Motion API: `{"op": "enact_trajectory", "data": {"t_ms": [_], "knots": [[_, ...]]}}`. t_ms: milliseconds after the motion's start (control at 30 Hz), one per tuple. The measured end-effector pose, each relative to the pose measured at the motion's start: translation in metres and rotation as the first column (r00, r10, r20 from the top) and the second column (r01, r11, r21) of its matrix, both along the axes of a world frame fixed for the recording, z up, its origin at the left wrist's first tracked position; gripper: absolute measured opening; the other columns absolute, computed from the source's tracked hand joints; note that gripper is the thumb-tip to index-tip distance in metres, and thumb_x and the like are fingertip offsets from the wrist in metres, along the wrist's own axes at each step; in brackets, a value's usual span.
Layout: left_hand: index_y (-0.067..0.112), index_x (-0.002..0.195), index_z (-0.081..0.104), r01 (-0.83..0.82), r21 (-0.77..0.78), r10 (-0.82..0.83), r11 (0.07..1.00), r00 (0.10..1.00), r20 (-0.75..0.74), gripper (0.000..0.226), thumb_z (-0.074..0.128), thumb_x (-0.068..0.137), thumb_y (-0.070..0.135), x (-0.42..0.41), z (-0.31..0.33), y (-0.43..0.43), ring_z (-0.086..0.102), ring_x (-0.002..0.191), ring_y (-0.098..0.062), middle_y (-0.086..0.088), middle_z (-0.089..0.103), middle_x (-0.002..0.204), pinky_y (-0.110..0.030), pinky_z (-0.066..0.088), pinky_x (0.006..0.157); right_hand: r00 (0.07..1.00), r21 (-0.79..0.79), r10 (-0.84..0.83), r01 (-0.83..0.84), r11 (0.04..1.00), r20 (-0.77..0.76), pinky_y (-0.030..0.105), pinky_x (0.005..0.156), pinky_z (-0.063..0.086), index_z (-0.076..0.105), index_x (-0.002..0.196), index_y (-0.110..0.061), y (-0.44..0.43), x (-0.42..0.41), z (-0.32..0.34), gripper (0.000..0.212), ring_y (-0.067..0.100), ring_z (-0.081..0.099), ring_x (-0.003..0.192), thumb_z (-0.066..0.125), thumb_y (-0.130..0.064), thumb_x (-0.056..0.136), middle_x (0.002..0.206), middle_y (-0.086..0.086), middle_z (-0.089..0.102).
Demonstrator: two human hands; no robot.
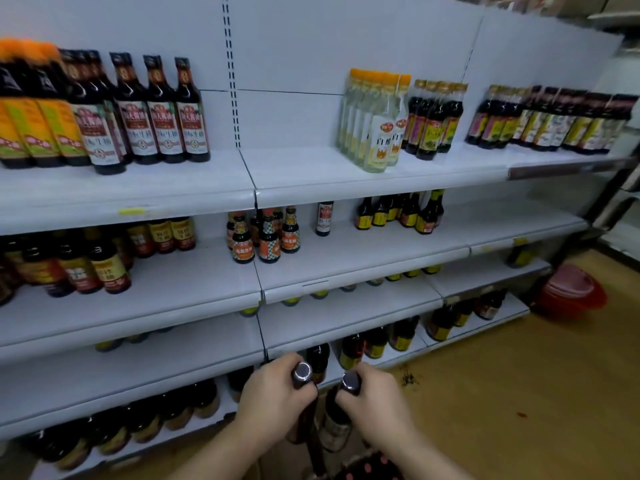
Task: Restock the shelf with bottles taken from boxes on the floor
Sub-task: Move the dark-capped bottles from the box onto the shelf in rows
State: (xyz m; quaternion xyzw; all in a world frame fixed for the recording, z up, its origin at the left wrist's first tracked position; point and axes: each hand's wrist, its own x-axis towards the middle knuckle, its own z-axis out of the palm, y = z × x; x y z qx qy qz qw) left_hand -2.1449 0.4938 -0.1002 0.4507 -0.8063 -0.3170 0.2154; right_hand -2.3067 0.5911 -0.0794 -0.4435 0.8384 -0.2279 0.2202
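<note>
Left grip (273, 393) wrapped round neck of dark bottle (302, 373). Right grip (377, 400) wrapped round neck of second dark bottle (350, 382). Both bottles upright, side by side, near centre, before lower tiers of shelf (304, 168). Red basket (571, 292) on floor, right.
</note>
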Motion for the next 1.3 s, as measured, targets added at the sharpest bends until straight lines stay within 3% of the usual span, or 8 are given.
{"op": "enact_trajectory", "data": {"t_ms": [133, 367, 567, 733, 867, 1000, 1167, 1300], "knots": [[0.033, 0.075, 0.048, -0.011, -0.060, 0.011, 0.998, 1.000, 0.001, 0.023, 0.065, 0.073, 0.049, 0.000, 0.037, -0.001, 0.058, 0.074, -0.016, 0.006, 0.057, 0.071, -0.034, 0.037, 0.058, 0.998, -0.114, 0.013, -0.019, 0.993, -0.055, 0.039, 0.070, 0.055, 0.059, 0.088, -0.023, 0.000, -0.001, 0.033, 0.021, 0.017, 0.064, 0.080, 0.069, -0.040, 0.080, 0.085, -0.005, 0.066], [0.030, 0.074, 0.054, -0.016, -0.115, 0.006, 0.993, 0.997, -0.082, 0.019, 0.066, 0.069, 0.045, 0.001, 0.106, -0.004, 0.058, 0.070, -0.010, 0.008, 0.060, 0.070, -0.034, 0.047, 0.059, 0.997, -0.250, 0.025, -0.044, 0.967, -0.079, 0.037, 0.053, 0.043, 0.057, 0.080, -0.015, 0.001, -0.001, 0.104, 0.026, 0.019, 0.057, 0.063, 0.070, -0.037, 0.081, 0.072, -0.001, 0.060], [0.030, 0.077, 0.059, -0.031, -0.138, 0.011, 0.990, 0.990, -0.144, 0.023, 0.067, 0.066, 0.048, 0.003, 0.158, -0.006, 0.062, 0.071, -0.013, 0.006, 0.064, 0.070, -0.038, 0.053, 0.066, 0.992, -0.350, 0.076, -0.107, 0.931, -0.101, 0.035, 0.055, 0.040, 0.062, 0.079, -0.011, 0.004, -0.004, 0.160, 0.027, 0.021, 0.059, 0.064, 0.069, -0.037, 0.080, 0.071, 0.006, 0.064], [0.023, 0.073, 0.061, -0.026, -0.166, -0.017, 0.986, 0.967, -0.255, 0.027, 0.063, 0.060, 0.046, 0.009, 0.201, -0.007, 0.052, 0.056, -0.005, 0.011, 0.058, 0.060, -0.038, 0.050, 0.058, 0.990, -0.391, 0.100, -0.130, 0.911, -0.094, 0.034, 0.055, 0.039, 0.061, 0.079, -0.011, -0.002, -0.008, 0.197, 0.030, 0.016, 0.056, 0.061, 0.069, -0.039, 0.073, 0.074, 0.009, 0.066], [0.023, 0.071, 0.060, -0.035, -0.240, -0.021, 0.970, 0.973, -0.228, 0.018, 0.068, 0.066, 0.039, 0.020, 0.234, -0.010, 0.048, 0.053, -0.001, 0.013, 0.057, 0.059, -0.021, 0.035, 0.052, 0.983, -0.411, 0.141, -0.176, 0.895, -0.115, 0.032, 0.054, 0.039, 0.057, 0.074, -0.011, -0.011, -0.006, 0.229, 0.030, 0.013, 0.052, 0.058, 0.071, -0.038, 0.072, 0.066, 0.001, 0.058], [0.018, 0.072, 0.061, -0.054, -0.220, -0.004, 0.974, 0.967, -0.253, 0.034, 0.064, 0.056, 0.048, 0.035, 0.264, -0.010, 0.043, 0.051, -0.004, 0.011, 0.051, 0.054, -0.027, 0.034, 0.054, 0.961, -0.417, 0.205, -0.266, 0.869, -0.184, 0.030, 0.051, 0.034, 0.050, 0.063, -0.018, -0.018, 0.005, 0.257, 0.031, 0.010, 0.046, 0.051, 0.072, -0.035, 0.077, 0.058, -0.002, 0.051], [0.016, 0.074, 0.065, -0.084, -0.255, 0.022, 0.963, 0.971, -0.237, 0.016, 0.074, 0.073, 0.029, 0.057, 0.290, -0.016, 0.046, 0.049, -0.002, 0.010, 0.055, 0.054, -0.025, 0.038, 0.053, 0.943, -0.421, 0.270, -0.329, 0.845, -0.196, 0.032, 0.054, 0.033, 0.057, 0.074, -0.004, -0.034, 0.023, 0.281, 0.036, 0.016, 0.045, 0.055, 0.069, -0.038, 0.075, 0.061, -0.001, 0.050], [0.020, 0.070, 0.063, -0.113, -0.251, 0.052, 0.961, 0.970, -0.238, 0.016, 0.074, 0.074, 0.030, 0.080, 0.304, -0.026, 0.051, 0.052, -0.008, 0.009, 0.056, 0.055, -0.026, 0.041, 0.054, 0.927, -0.424, 0.306, -0.371, 0.826, -0.215, 0.030, 0.054, 0.038, 0.060, 0.073, -0.009, -0.048, 0.048, 0.299, 0.028, 0.017, 0.052, 0.058, 0.072, -0.034, 0.080, 0.063, 0.000, 0.056]]}}
